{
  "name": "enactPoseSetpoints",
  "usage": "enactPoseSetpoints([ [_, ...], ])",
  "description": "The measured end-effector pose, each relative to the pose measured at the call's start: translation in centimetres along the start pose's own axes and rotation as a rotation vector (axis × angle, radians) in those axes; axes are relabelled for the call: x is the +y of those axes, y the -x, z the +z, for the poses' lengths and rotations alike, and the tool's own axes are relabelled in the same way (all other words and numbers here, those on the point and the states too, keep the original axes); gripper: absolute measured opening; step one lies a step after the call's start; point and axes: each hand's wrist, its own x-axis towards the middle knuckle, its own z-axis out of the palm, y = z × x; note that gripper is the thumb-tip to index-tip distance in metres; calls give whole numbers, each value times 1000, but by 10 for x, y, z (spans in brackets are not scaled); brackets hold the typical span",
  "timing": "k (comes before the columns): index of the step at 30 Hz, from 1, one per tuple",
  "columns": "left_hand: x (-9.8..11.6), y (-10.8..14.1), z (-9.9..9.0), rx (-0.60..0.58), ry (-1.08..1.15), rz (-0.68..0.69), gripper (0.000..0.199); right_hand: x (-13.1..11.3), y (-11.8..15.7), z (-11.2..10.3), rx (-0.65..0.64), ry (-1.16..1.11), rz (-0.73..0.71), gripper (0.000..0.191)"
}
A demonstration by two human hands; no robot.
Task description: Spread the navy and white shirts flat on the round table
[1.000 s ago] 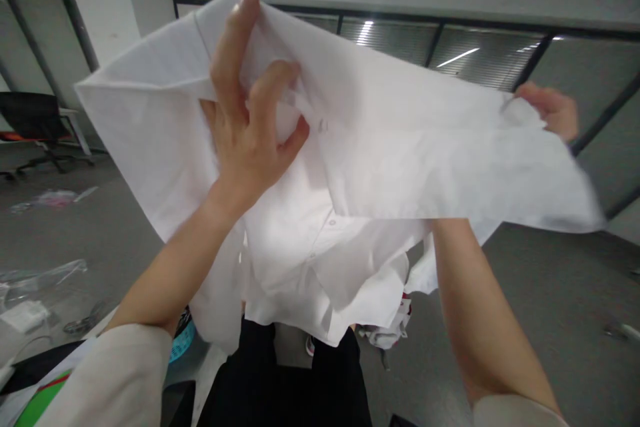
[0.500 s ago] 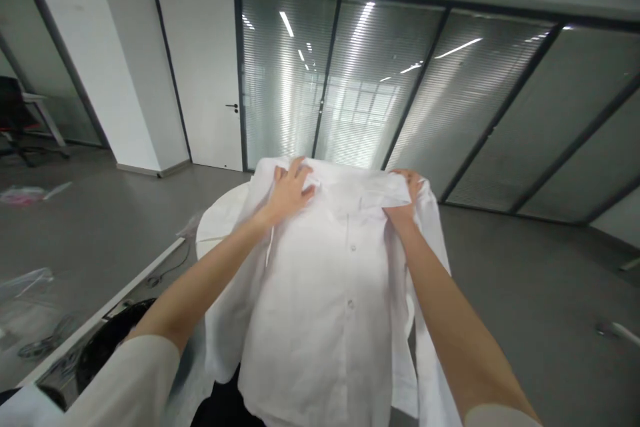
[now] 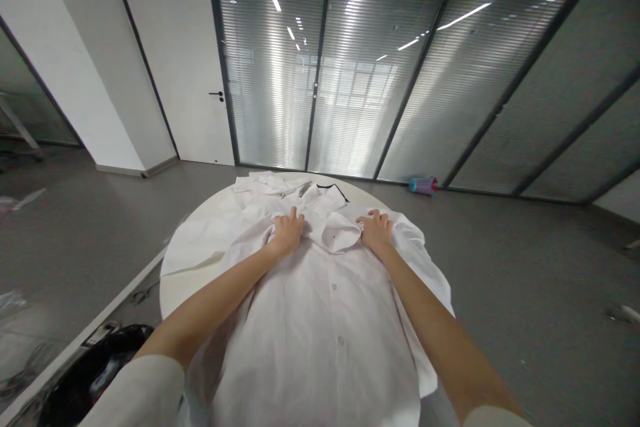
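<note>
A white button-up shirt (image 3: 310,320) lies front up, its upper part over the round table and its lower part hanging toward me. My left hand (image 3: 287,232) is at the shoulder left of the collar, fingers bent into the cloth. On the other side of the collar (image 3: 341,232), my right hand (image 3: 377,230) grips the opposite shoulder. My thumbs and the cloth beneath the palms are largely hidden. Beyond the collar, more white garments (image 3: 270,187) lie bunched on the table, one with a dark-edged neckline (image 3: 334,187).
The round white table (image 3: 173,290) shows its rim at the left. A black-lined bin (image 3: 55,387) stands at lower left beside a pale floor strip (image 3: 120,307) with cables. A blue-and-pink cylindrical object (image 3: 423,185) lies by the glass partition (image 3: 280,80).
The shirt was held up in front of me; it has been lowered onto the table, with both hands still at its shoulders. The view has tilted down, uncovering the garments behind.
</note>
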Motion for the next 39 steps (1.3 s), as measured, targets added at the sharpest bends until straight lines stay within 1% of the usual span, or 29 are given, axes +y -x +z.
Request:
enactPoseSetpoints([
  [1, 3, -1, 0, -13, 0, 18, 32, 0, -3, -2, -3, -56, -37, 23],
  [3, 3, -4, 2, -14, 25, 52, 23, 0, -11, -4, -19, -239, -90, 15],
  [4, 1, -7, 3, 9, 55, 61, 19, 0, -16, -5, -18, -327, -105, 14],
  [5, -2, -11, 4, 56, 94, 58, 18, -1, -21, -6, -7, -393, -109, 17],
  [6, -6, -17, 4, 125, 138, 40, 17, -2, -27, -8, 9, -429, -101, 23],
  [9, -19, -41, -2, 398, 267, -38, 19, -9, -53, -13, 74, -416, -27, 43],
  [11, -24, -62, -6, 538, 318, -49, 20, -19, -74, -16, 112, -384, 33, 47],
  [12, -25, -72, -6, 573, 330, -46, 20, -25, -85, -15, 119, -363, 61, 47],
  [13, -26, -81, -3, 579, 333, -47, 20, -30, -94, -12, 114, -342, 90, 46],
  [14, -26, -89, 2, 559, 326, -56, 20, -35, -102, -8, 96, -321, 120, 44],
  [16, -25, -98, 17, 447, 286, -88, 24, -43, -112, 6, 25, -284, 177, 41],
  [19, -27, -98, 40, 239, 194, -136, 38, -48, -113, 31, -105, -239, 242, 36],
  [20, -28, -95, 45, 199, 165, -150, 44, -48, -111, 39, -137, -226, 258, 37],
  [22, -28, -90, 44, 190, 102, -165, 51, -48, -108, 48, -174, -209, 279, 40],
  [23, -26, -89, 41, 210, 66, -143, 51, -48, -108, 50, -183, -206, 285, 43],
  [24, -24, -88, 36, 231, 35, -91, 48, -48, -108, 51, -189, -209, 289, 45],
  [25, -19, -88, 31, 243, 13, -5, 43, -47, -110, 49, -195, -218, 290, 48],
  [26, -14, -88, 26, 236, 4, 115, 37, -46, -112, 45, -197, -231, 289, 49],
  [27, -8, -90, 23, 204, 7, 263, 34, -44, -113, 41, -195, -248, 284, 50],
  [29, 6, -94, 22, 83, 25, 569, 32, -33, -114, 27, -182, -291, 252, 50],
  [30, 13, -97, 24, 19, 34, 690, 31, -24, -111, 18, -176, -314, 224, 48],
  [31, 19, -100, 27, -30, 45, 774, 29, -11, -106, 8, -173, -336, 190, 44],
  [32, 22, -104, 30, -51, 60, 810, 27, 5, -98, -2, -173, -356, 155, 39],
  [33, 24, -108, 34, -41, 81, 797, 25, 24, -86, -13, -177, -371, 124, 32],
  [34, 24, -113, 38, -4, 109, 737, 25, 45, -70, -22, -179, -381, 104, 24],
  [35, 23, -117, 42, 45, 144, 636, 27, 69, -51, -31, -176, -384, 102, 18],
  [37, 17, -127, 47, 128, 213, 384, 29, 116, -4, -42, -152, -374, 151, 15],
  [38, 15, -132, 48, 148, 239, 272, 29, 139, 23, -43, -145, -369, 188, 16],
  [39, 15, -136, 49, 157, 258, 189, 28, 159, 52, -41, -144, -381, 228, 20],
])
